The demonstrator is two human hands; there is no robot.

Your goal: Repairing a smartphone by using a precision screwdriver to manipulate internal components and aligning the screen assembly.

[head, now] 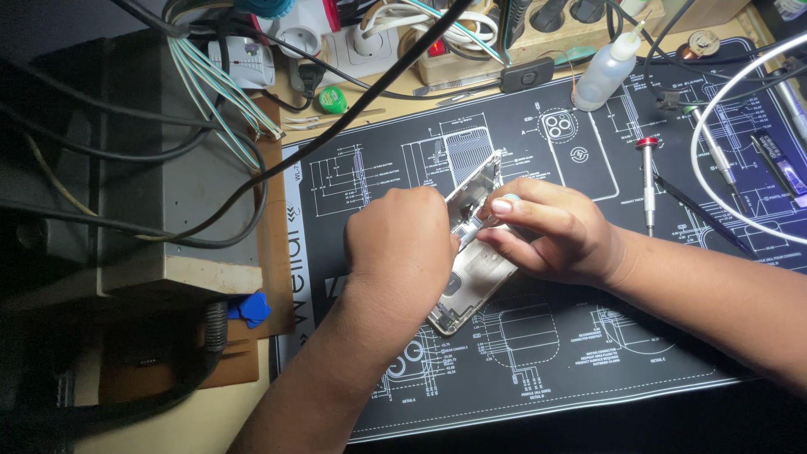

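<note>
While both hands work the opened gold-coloured metal phone body (472, 282) near the middle of the dark blueprint-printed work mat (588, 370) on the surface, the raised hinged silver screen panel (476, 189) looks at risk: tipped further, it could strain whatever joins it to the body. Left hand (402, 244) is curled closed over the body's upper left edge, its grasp hidden. Right hand (551, 229) pinches a small part I cannot make out, fingertips touching the body beside the panel.

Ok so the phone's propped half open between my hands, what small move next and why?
Probably ease the raised panel a little wider with the right hand while the left hand steadies the gold phone body: the panel stands tilted up, joined along one edge.
</note>
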